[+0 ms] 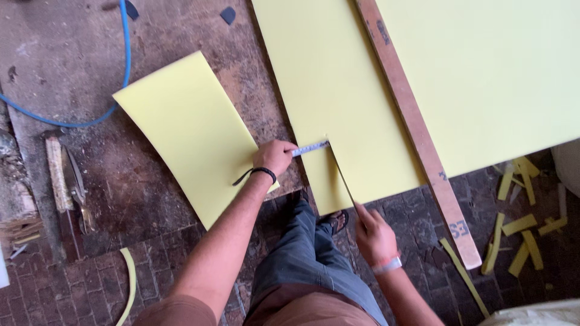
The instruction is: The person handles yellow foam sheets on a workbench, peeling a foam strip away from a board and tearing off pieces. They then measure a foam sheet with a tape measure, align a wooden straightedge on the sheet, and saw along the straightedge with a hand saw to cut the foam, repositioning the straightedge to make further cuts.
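Tape measure (310,148) stretched left to right across the near end of a big yellow sheet (332,90), pinched in the left hand (273,157), fist closed around its near end. Blade (342,176) gripped in the right hand (374,236), long axis running from the tape's far tip diagonally back toward the body. Wooden straightedge (417,133) lay to the right, slanting. Smaller yellow sheet (190,130) rested left, just beside the left hand; bare workbench (72,151) beyond. Yellow offcuts (522,241) littered the brick floor (60,290).
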